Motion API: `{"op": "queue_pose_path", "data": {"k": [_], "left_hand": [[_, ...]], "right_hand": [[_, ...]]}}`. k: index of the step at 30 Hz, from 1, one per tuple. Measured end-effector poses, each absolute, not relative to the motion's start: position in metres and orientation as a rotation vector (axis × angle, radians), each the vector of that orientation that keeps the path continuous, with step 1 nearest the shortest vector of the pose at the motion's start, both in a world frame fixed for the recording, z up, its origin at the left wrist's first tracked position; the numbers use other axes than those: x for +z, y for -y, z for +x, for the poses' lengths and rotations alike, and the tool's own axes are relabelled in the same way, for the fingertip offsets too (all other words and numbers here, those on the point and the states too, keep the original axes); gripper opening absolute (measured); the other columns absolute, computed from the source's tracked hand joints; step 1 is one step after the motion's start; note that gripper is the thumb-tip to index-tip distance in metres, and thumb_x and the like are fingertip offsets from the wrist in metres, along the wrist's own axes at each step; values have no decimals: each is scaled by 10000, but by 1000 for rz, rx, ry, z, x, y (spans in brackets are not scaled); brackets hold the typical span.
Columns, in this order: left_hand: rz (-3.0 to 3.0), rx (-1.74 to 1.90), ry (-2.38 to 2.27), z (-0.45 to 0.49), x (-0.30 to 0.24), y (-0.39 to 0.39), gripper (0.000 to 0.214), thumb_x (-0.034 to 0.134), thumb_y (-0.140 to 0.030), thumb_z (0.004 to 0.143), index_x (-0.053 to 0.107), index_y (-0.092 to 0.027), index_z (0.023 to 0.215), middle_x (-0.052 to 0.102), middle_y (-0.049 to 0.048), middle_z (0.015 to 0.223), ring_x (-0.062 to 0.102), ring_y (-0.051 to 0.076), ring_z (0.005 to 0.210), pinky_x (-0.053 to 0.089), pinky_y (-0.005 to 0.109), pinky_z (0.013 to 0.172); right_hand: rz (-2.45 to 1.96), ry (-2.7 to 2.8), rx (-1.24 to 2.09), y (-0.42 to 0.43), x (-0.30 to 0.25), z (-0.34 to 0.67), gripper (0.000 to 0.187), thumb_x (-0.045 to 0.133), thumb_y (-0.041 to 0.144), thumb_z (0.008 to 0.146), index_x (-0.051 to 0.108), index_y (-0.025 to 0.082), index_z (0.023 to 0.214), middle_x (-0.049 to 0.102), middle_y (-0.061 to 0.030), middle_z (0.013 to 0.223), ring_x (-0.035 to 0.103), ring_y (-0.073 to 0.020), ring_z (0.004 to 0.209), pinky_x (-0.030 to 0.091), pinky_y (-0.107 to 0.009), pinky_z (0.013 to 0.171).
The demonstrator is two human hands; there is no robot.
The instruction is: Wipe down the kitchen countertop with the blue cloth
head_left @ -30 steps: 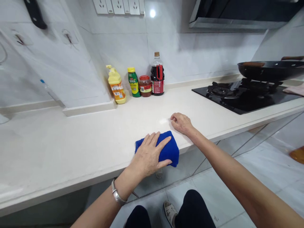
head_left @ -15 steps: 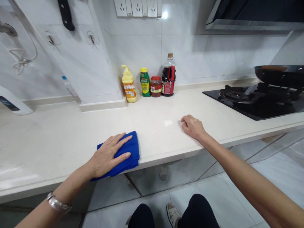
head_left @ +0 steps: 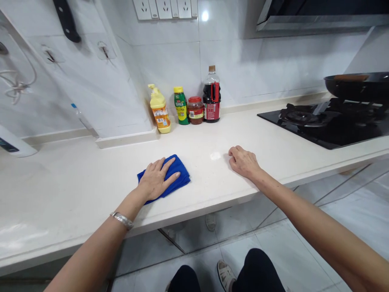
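A: ok so where's the blue cloth (head_left: 180, 168) and what's it look like?

B: Right under the left hand (head_left: 154, 180), lying on the counter (head_left: 206, 180). Deep royal blue, looks soft, folded into a flattish pad with kinda uneven edges. A corner pokes out past the fingertips, and more shows on the side facing the right hand (head_left: 243, 163).

A: what are the hands up to?

B: Left one's laid flat on the cloth, fingers stretched out, thumb off to the side, silver bracelet (head_left: 122, 220) on that wrist. Right one's curled into a loose fist on the counter, well apart from the cloth. Can't see into the palm, so can't tell if there's anything in it.

A: anything else hard to make out?

B: Yeah, the middle of the cloth is under the palm, so no clue how many layers. Way left of the left hand, a white bottle (head_left: 15, 142) is cut off by the edge. Off past the right hand, the wok (head_left: 349, 90) gets chopped too, same with the black gas stove (head_left: 328, 136) under it.
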State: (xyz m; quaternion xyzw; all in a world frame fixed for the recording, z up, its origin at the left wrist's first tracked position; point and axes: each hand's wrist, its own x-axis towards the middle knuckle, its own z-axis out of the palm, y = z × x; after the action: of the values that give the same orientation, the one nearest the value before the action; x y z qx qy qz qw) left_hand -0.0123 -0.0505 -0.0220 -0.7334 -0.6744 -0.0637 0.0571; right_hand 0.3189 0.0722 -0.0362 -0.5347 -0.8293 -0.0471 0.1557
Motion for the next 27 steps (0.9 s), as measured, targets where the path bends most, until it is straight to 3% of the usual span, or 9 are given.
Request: {"op": "queue_pose_path", "data": {"k": [6, 15, 18, 22, 27], "left_hand": [[-2197, -159, 2087, 24, -22, 13, 877, 187, -757, 947, 307, -190, 1605, 368, 235, 1601, 386, 417, 1453, 298, 595, 1171], [-2401, -286, 2022, 61, -17, -2, 803, 255, -733, 961, 316, -256, 1604, 323, 169, 1647, 310, 376, 1512, 231, 583, 1234], [-2472, -396, 1996, 40, -12, 0, 708, 251, -658, 999, 402, -256, 1562, 440, 114, 1592, 401, 293, 1470, 282, 503, 1242], [-2177, -459, 2142, 10, -10, 4, 528, 310, -472, 1028, 625, -209, 1360, 621, 87, 1416, 537, 248, 1334, 400, 402, 1178], [-1815, -573, 2283, 5, -9, 7, 496, 264, -292, 1013, 671, -161, 1263, 678, 153, 1248, 581, 322, 1241, 506, 481, 1033]], "right_hand": [[-1530, 2364, -102, -73, -34, 318, 277, 444, 188, 937, 615, 175, 1155, 645, -124, 1193, 647, -246, 916, 391, -321, 699], [-1504, 2303, -62, -78, -36, 319, 260, 469, 178, 906, 618, 201, 1118, 672, -88, 1166, 639, -222, 912, 394, -311, 725], [-1484, 2280, -54, -80, -39, 321, 258, 479, 171, 901, 630, 197, 1109, 674, -84, 1147, 638, -218, 902, 415, -308, 725], [-1380, 2261, -71, -78, -38, 321, 322, 480, 124, 883, 634, 184, 1159, 661, -94, 1175, 647, -214, 903, 469, -318, 767], [-1114, 2233, -53, -54, -21, 280, 387, 440, 95, 895, 625, 142, 1231, 659, -127, 1229, 651, -222, 1012, 501, -347, 929]]}}
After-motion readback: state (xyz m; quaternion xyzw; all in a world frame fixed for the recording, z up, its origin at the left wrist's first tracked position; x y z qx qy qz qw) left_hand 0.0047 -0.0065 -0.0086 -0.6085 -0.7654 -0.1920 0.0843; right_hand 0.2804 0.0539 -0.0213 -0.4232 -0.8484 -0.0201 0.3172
